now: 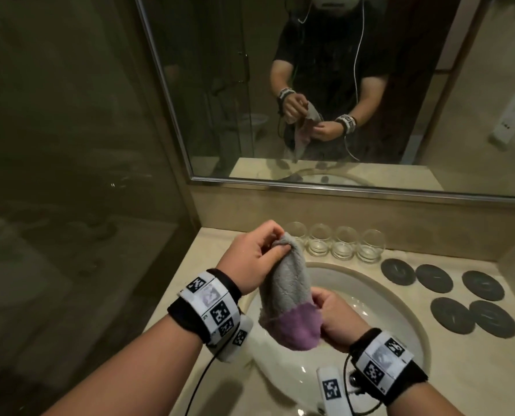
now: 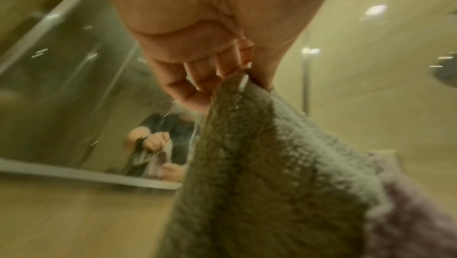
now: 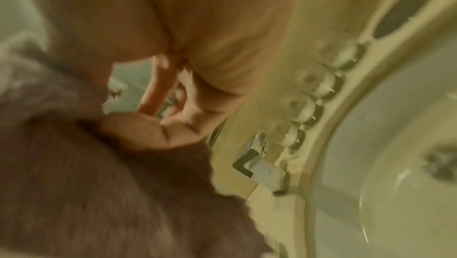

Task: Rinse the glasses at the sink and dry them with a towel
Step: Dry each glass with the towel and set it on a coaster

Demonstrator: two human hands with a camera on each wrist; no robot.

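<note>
A grey towel with a purple end (image 1: 289, 286) hangs bunched into a tube above the sink (image 1: 400, 310). My left hand (image 1: 275, 246) pinches its grey top; in the left wrist view the fingers (image 2: 197, 78) curl on the towel (image 2: 259, 174). My right hand (image 1: 317, 301) grips the towel's right side near the purple end, which fills the right wrist view (image 3: 99, 193) below that hand (image 3: 173, 115). Whether anything is wrapped inside is hidden. Several clear glasses (image 1: 344, 243) stand in a row on the counter behind the basin, also in the right wrist view (image 3: 304, 109).
Several dark round coasters (image 1: 430, 277) lie on the counter right of the basin. A chrome faucet (image 3: 259, 164) stands at the basin's rim. A mirror (image 1: 340, 85) covers the wall behind, a glass panel stands at left, and a white dispenser (image 1: 514, 112) hangs at right.
</note>
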